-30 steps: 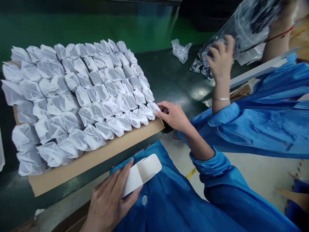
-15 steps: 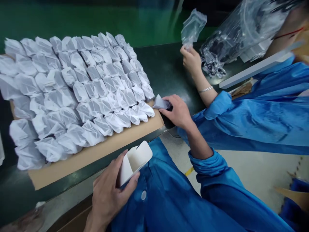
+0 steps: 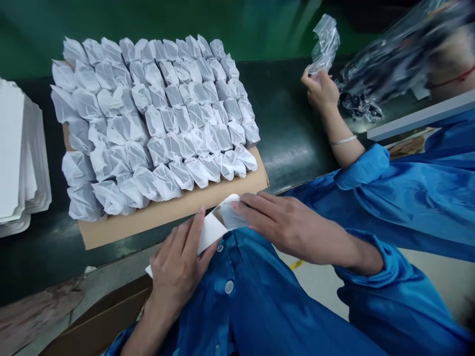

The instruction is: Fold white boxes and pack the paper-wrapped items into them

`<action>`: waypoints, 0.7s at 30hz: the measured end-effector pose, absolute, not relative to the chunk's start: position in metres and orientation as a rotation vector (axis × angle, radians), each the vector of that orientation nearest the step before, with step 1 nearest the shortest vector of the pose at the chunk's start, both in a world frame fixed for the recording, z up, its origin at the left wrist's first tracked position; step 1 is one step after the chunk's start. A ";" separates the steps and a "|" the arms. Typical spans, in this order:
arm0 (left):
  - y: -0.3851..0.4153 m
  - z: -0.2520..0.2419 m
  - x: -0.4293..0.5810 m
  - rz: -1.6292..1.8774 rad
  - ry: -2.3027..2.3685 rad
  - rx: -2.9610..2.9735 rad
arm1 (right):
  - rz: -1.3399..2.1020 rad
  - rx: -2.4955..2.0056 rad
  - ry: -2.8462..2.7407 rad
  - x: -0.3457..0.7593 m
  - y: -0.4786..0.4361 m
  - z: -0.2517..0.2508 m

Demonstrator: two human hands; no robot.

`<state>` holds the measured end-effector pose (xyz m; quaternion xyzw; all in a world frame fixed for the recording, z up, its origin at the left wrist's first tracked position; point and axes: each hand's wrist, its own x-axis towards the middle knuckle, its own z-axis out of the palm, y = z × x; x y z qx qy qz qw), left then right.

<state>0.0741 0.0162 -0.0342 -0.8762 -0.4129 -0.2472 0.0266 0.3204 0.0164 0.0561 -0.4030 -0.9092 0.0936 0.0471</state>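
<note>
The right hand (image 3: 293, 227) has come across from the cardboard tray (image 3: 166, 212) — its fingers press a white-wrapped item (image 3: 230, 215) into the open carton (image 3: 211, 232) gripped in the left hand (image 3: 178, 267).

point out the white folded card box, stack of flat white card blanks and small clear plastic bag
white folded card box (image 3: 210, 233): head view, outer panel
stack of flat white card blanks (image 3: 11, 148): head view, top blank
small clear plastic bag (image 3: 325, 44): head view, crumpled middle
</note>
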 end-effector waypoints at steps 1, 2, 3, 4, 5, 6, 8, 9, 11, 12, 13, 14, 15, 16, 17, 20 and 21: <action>0.016 -0.035 0.074 -0.740 -1.231 -2.742 | 0.341 -1.179 -2.830 0.322 0.022 0.059; 0.016 -0.035 0.074 -0.724 -1.186 -2.766 | 0.394 -1.132 -2.877 0.323 0.028 0.061; 0.017 -0.035 0.074 -0.721 -1.151 -2.775 | 0.433 -1.092 -2.911 0.322 0.032 0.063; 0.017 -0.034 0.073 -0.722 -1.134 -2.773 | 0.447 -1.077 -2.924 0.319 0.035 0.065; 0.018 -0.034 0.072 -0.733 -1.134 -2.759 | 0.428 -1.082 -2.914 0.315 0.038 0.065; 0.020 -0.033 0.070 -0.746 -1.148 -2.741 | 0.383 -1.095 -2.883 0.312 0.039 0.065; 0.022 -0.031 0.065 -0.773 -1.166 -2.715 | 0.331 -1.130 -2.804 0.306 0.039 0.065; 0.024 -0.029 0.062 -0.779 -1.157 -2.713 | 0.370 -1.135 -2.768 0.304 0.038 0.064; 0.026 -0.028 0.057 -0.769 -1.129 -2.726 | 0.594 -1.130 -2.672 0.305 0.038 0.063; 0.027 -0.029 0.055 -0.765 -1.125 -2.726 | 0.755 -1.131 -2.595 0.306 0.038 0.062; 0.028 -0.030 0.054 -0.771 -1.128 -2.717 | 0.921 -1.131 -2.504 0.307 0.039 0.060; 0.027 -0.032 0.054 -0.784 -1.131 -2.705 | 1.071 -1.127 -2.405 0.306 0.039 0.058; 0.026 -0.034 0.057 -0.806 -1.130 -2.691 | 1.204 -1.114 -2.327 0.304 0.039 0.054; 0.025 -0.036 0.061 -0.831 -1.135 -2.674 | 1.311 -1.086 -2.277 0.300 0.038 0.050; 0.022 -0.037 0.067 -0.852 -1.143 -2.660 | 1.383 -1.063 -2.247 0.294 0.037 0.046; 0.015 -0.029 0.087 -0.904 -1.227 -2.628 | 1.331 -1.211 -2.114 0.279 0.034 0.041; 0.015 -0.022 0.091 -0.935 -1.246 -2.636 | 1.243 -1.314 -2.051 0.281 0.034 0.046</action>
